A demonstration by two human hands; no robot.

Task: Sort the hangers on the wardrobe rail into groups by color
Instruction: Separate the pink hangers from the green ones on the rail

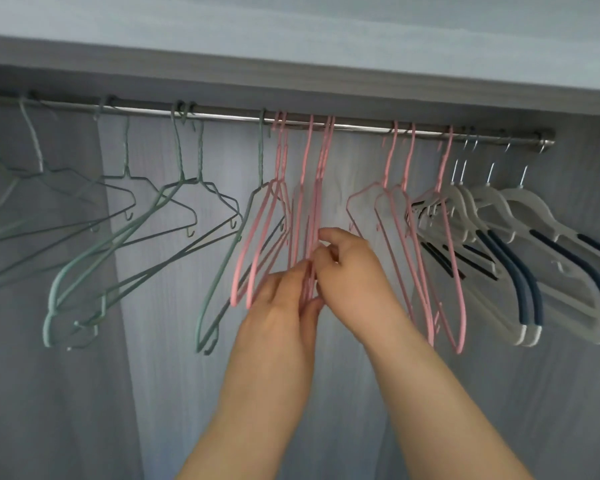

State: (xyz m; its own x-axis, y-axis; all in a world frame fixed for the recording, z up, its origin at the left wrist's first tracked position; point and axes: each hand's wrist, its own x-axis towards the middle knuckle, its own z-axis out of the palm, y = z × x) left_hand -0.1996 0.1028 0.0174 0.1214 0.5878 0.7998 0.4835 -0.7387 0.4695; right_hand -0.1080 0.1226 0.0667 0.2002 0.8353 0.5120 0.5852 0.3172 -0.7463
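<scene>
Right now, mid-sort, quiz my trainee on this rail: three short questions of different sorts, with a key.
1. Which hangers are at the right end of the wardrobe rail? A green wire, B pink, C white with navy pads.
2. True or false: the left hand and the right hand both grip pink hangers.
3. Fill in: the hanger just left of the pink group is ____.
Key: 1 C, the white hangers with navy pads. 2 true. 3 green, a green wire hanger.
</scene>
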